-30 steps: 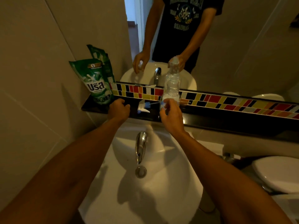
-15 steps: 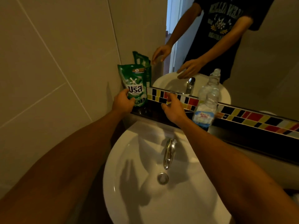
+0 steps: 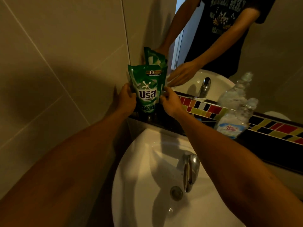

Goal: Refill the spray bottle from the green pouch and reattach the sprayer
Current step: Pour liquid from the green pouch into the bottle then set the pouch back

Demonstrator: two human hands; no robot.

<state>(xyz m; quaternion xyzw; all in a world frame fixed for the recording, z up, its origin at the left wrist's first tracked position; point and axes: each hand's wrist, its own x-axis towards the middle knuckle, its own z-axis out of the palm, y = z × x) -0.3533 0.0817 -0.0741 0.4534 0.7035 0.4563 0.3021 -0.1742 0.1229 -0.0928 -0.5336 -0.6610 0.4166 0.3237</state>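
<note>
The green pouch [image 3: 146, 89] stands upright at the left end of the dark shelf [image 3: 265, 148], against the corner of wall and mirror. My left hand [image 3: 127, 99] grips its left edge and my right hand [image 3: 170, 102] holds its right edge. The clear plastic bottle [image 3: 236, 119], with no sprayer on it, stands on the shelf to the right, apart from both hands. The sprayer is hidden from view.
A white sink basin [image 3: 147, 177] with a chrome tap [image 3: 190, 169] and drain [image 3: 176, 193] lies below the shelf. A strip of coloured tiles [image 3: 213, 110] runs under the mirror [image 3: 229, 46], which reflects a person's arms. Tiled wall [image 3: 57, 63] closes the left side.
My right hand let go of the bottle and moved left to the pouch. My left hand moved onto the pouch too. The view swung left.
</note>
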